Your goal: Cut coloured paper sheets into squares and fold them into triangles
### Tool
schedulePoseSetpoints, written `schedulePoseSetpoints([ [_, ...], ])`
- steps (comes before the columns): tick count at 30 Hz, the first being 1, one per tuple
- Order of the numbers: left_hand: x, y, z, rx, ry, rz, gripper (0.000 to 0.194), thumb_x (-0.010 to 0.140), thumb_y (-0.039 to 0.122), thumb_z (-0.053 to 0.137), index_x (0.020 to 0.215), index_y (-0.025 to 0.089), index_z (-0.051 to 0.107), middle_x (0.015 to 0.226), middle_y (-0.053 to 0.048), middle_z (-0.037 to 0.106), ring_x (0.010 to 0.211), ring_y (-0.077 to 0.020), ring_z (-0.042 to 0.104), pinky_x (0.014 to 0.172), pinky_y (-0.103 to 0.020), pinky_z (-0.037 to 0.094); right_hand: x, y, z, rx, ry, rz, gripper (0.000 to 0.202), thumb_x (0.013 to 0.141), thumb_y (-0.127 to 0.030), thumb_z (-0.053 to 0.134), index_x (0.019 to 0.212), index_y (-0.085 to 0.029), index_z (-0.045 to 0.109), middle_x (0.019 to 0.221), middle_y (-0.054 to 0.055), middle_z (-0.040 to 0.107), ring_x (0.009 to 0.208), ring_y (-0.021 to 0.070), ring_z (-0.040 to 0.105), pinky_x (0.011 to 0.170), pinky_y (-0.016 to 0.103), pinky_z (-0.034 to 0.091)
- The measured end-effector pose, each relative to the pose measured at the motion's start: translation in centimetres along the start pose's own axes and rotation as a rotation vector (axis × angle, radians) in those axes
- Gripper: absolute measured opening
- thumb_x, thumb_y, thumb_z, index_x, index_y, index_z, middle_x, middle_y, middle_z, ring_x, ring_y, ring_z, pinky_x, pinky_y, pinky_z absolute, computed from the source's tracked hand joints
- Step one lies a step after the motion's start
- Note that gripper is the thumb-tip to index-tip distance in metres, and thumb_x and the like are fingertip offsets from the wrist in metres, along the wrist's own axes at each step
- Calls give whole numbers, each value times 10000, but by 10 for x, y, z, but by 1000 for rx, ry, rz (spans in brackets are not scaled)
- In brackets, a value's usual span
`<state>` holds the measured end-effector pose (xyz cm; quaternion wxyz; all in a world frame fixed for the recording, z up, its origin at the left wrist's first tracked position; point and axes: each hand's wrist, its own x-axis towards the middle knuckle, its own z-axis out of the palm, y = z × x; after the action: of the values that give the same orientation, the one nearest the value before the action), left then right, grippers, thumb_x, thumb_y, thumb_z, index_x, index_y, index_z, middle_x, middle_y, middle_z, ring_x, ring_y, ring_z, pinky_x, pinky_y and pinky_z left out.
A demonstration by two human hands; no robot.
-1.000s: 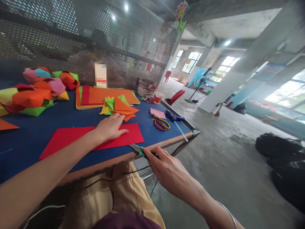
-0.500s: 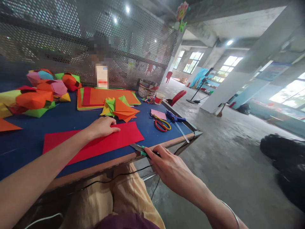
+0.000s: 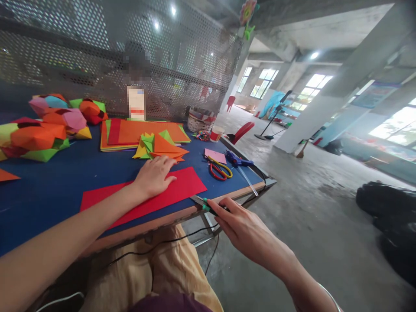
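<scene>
A long red paper sheet (image 3: 182, 187) lies along the front edge of the blue table. My left hand (image 3: 156, 177) rests on it, fingers apart, the fingertips near the folded orange and green paper pieces (image 3: 159, 145). Green-and-black handled scissors (image 3: 205, 204) are gripped in my right hand (image 3: 235, 216) at the table's front edge, their blades by the sheet's near right corner.
Colourful folded paper shapes (image 3: 42, 136) stand at the left. Stacked paper sheets (image 3: 130, 132), a basket (image 3: 200, 119) and a paper cup (image 3: 216, 133) are at the back. Red-and-yellow scissors (image 3: 219, 169) and a blue glue gun (image 3: 238, 159) lie at the right.
The red sheet has slid to the right along with my left hand, whose fingers are now more spread. My right hand has moved slightly right with the scissors.
</scene>
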<state>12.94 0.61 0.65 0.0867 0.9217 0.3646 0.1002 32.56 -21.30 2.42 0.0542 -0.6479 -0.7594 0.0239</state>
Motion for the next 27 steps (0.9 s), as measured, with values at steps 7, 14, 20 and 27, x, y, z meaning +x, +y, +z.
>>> schedulePoseSetpoints([
  [7,-1,-3,13,-84,-241,404,455,1085,426,360,1536,477,386,1681,95,306,1603,-225,176,1294,-523,122,1,2,0,28,5,-27,418,1070,-188,368,1467,-204,497,1152,114,624,876,194,689,811,388,630],
  [14,0,-5,16,-102,-305,417,463,1091,480,277,1547,486,353,1694,89,263,1612,-228,120,1284,-556,25,2,3,-1,20,-23,-55,429,1055,-150,392,1472,-161,488,1139,128,615,1015,242,687,879,441,626],
  [20,0,-4,16,-104,-316,403,467,1089,503,253,1546,495,349,1699,92,248,1614,-234,113,1279,-571,22,2,0,-1,7,-20,-58,443,1050,-135,384,1481,-160,482,1135,127,610,965,226,692,842,419,637],
  [27,0,-6,17,-112,-313,411,475,1086,524,245,1546,484,356,1694,83,260,1614,-239,114,1280,-573,29,1,-4,1,-15,-8,-88,485,1032,-107,376,1502,-180,467,1169,136,621,960,222,689,824,419,637],
])
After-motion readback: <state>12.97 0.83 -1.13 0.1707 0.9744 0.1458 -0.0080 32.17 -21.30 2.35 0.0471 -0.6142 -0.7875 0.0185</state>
